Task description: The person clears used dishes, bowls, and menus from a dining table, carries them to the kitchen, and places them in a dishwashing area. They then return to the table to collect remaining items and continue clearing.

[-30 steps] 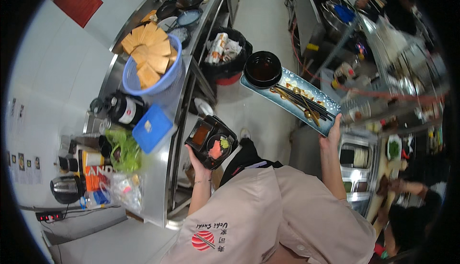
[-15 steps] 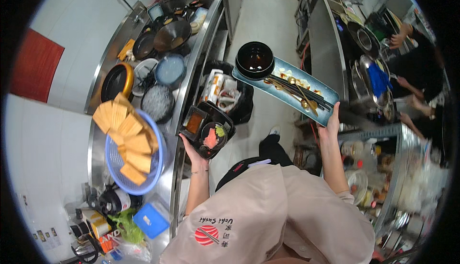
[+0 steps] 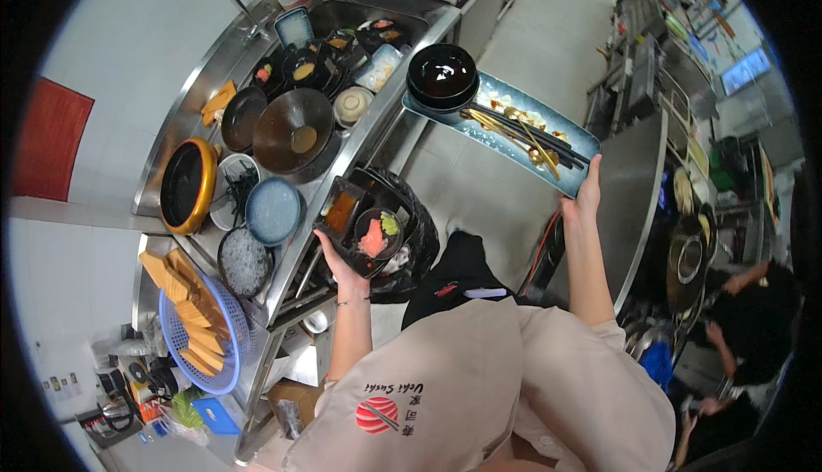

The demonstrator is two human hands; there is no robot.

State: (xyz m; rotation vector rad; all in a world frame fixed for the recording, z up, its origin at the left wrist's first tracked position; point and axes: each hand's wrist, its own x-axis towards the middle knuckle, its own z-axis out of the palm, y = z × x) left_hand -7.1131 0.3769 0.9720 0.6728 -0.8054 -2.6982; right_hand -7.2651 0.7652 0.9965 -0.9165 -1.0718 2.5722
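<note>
Beside dish-laden steel counter (image 3: 353,146), over pale floor (image 3: 556,18) — hands (image 3: 345,277) (image 3: 584,199) gripping black tray (image 3: 378,191) left, long blue plate (image 3: 489,91) right

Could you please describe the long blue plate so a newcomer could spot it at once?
From the beige shirt, go up to the right hand. It holds the long blue plate by one end. Unlike the black tray in the left hand, this plate carries a black bowl and chopsticks.

Your head-worn left fisheye looks down: your beige cloth shirt (image 3: 462,369) close below, pale grey floor (image 3: 548,26) beyond.
</note>
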